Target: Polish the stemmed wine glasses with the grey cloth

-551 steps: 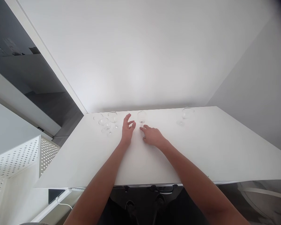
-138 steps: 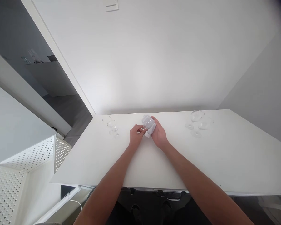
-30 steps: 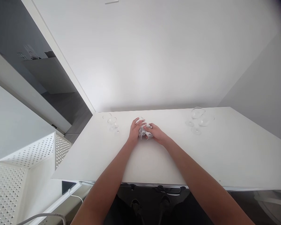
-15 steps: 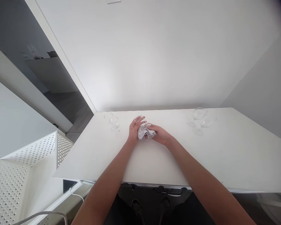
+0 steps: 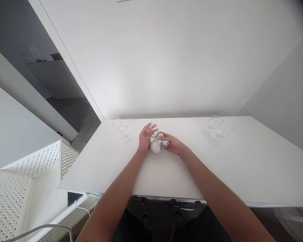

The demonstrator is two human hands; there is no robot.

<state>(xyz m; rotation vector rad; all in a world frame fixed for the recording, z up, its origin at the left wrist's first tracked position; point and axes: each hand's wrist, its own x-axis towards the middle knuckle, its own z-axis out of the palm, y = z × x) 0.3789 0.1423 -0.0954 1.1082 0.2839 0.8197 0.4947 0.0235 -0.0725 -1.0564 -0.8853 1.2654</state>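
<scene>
Clear glass [image 5: 152,128] held in L hand [image 5: 144,137], white cloth [image 5: 156,147] gripped in R hand [image 5: 172,142], both btwn hands

The white table [image 5: 242,164] carries two left glasses [image 5: 122,129], two right glasses [image 5: 215,122].

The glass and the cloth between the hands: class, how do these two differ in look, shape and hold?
Look: the glass is see-through, while the cloth is whitish and opaque.
Shape: the glass has a smooth, rounded bowl; the cloth is crumpled into folds.
Hold: the left hand cups the bowl of the glass, while the right hand grips the cloth.
Shared: both are held close together.
</scene>
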